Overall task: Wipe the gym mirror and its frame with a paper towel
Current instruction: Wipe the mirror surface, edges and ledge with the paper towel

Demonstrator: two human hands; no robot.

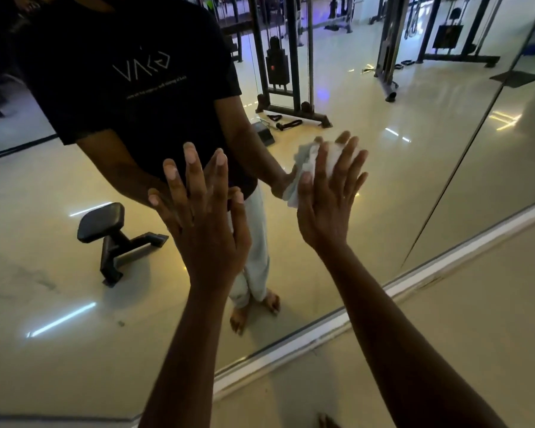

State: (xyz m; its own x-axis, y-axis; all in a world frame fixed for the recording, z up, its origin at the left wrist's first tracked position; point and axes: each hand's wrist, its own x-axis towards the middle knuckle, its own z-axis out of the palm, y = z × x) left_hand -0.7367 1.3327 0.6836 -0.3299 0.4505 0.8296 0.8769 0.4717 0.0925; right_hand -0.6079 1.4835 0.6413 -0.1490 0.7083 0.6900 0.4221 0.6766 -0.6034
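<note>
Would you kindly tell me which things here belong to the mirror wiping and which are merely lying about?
Belong: mirror, its frame, paper towel, right hand pressing it, left hand flat on the glass.
Lying about (reflected): small bench, cable machine, handles.

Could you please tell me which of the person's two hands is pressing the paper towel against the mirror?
The right hand: its straight fingers press the white paper towel flat on the mirror. The left hand is flat on bare glass, holding nothing.

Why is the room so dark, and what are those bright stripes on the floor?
Head view: dim room, so the mirror looks dark; the stripes are lamp glare on the shiny floor. Right hand presses the towel; left hand is flat; straight edges bend near the corners.
</note>
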